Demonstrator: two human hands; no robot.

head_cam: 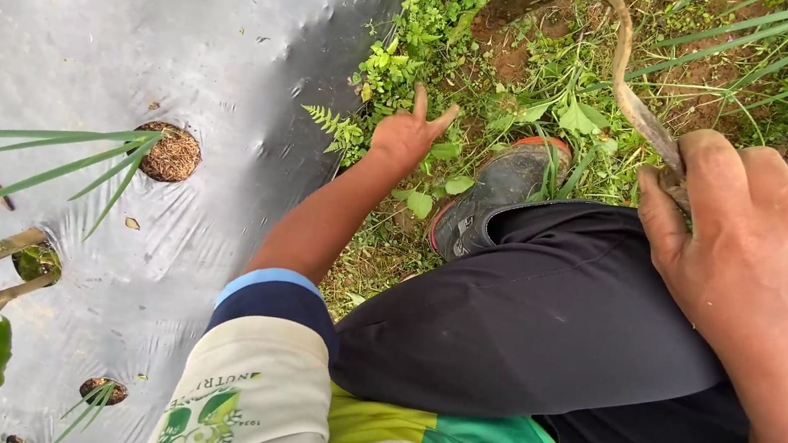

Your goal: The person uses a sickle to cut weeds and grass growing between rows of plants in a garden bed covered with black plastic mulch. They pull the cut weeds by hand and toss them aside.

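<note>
Nearest to me, my right hand (759, 266) is wrapped tight around the handle of a curved sickle (623, 69), its rusty blade arching up and over the weeds (548, 110) toward the top of the view, tip hanging above a bare patch of soil. Below that hand lies my dark trouser leg (542, 320), folded in a crouch, ending in a rubber boot (498, 189) planted in the greenery. Further out, my left hand (407, 135) reaches down into the weeds just beside the edge of the grey plastic mulch sheet (188, 26); two fingers stick up, and the rest seem curled onto the low growth, though I cannot tell whether they actually grip a stem. As for progress, I judge the weeding partly done: brown earth shows under the blade, but thick weeds, a small fern (331, 124) and long grass crowd the strip around the boot and along the sheet's edge. The planting holes (170, 152) in the sheet look tidy, with slim green shoots.
</note>
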